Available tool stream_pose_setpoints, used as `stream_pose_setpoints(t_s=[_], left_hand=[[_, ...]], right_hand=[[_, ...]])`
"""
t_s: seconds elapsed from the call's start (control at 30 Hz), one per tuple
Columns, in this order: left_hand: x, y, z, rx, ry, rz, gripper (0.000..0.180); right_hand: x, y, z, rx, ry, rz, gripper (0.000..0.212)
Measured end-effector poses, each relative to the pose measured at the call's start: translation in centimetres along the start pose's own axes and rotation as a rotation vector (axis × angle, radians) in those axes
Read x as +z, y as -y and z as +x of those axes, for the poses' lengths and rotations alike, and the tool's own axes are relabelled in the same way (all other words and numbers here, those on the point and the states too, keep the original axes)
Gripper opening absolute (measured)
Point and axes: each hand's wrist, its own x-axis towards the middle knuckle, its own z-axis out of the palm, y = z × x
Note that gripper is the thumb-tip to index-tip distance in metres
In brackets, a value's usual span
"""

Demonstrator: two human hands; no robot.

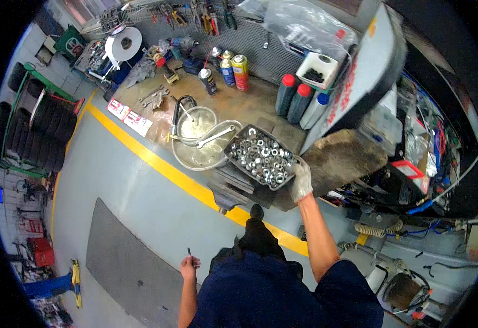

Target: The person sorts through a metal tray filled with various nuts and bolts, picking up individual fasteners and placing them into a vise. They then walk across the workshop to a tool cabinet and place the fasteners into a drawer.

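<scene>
My right hand (302,183), in a whitish work glove, grips the right side of a dark bin (248,174) at the bench's front edge. Metal nuts (258,153) of several sizes fill it. My left hand (189,267), bare, is low over the floor, away from the bench. Its fingers are closed on a small dark stick-like piece (189,251), too small to name. A combination wrench (215,137) lies across a coiled clear hose (185,160), left of the bin. Below the bin, a bench vise (228,198) juts out from the edge.
Spray cans (240,72) and capped bottles (299,103) stand along the back of the bench. More wrenches (155,97) lie at its left. A leaning panel (354,76) rises on the right. Behind my left hand is a dark floor mat (124,262); a tyre rack (36,126) stands far left.
</scene>
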Motion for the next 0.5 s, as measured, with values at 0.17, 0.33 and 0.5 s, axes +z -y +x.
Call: stream_pose_setpoints(t_s=[0.17,0.33,0.5], left_hand=[[-1.6,-0.6,-1.0,-0.032,-0.138,-0.037,0.035],[1.1,-6.3,3.0,-0.031,-0.093,-0.060,0.037],[5.0,-15.8,10.6,0.116,0.155,0.144,0.038]], right_hand=[[0.8,-3.9,8.6,0.140,0.104,-0.268,0.065],[1.6,0.7,7.7,0.052,0.132,-0.964,0.071],[6.1,7.8,5.0,-0.072,-0.060,-1.089,0.060]])
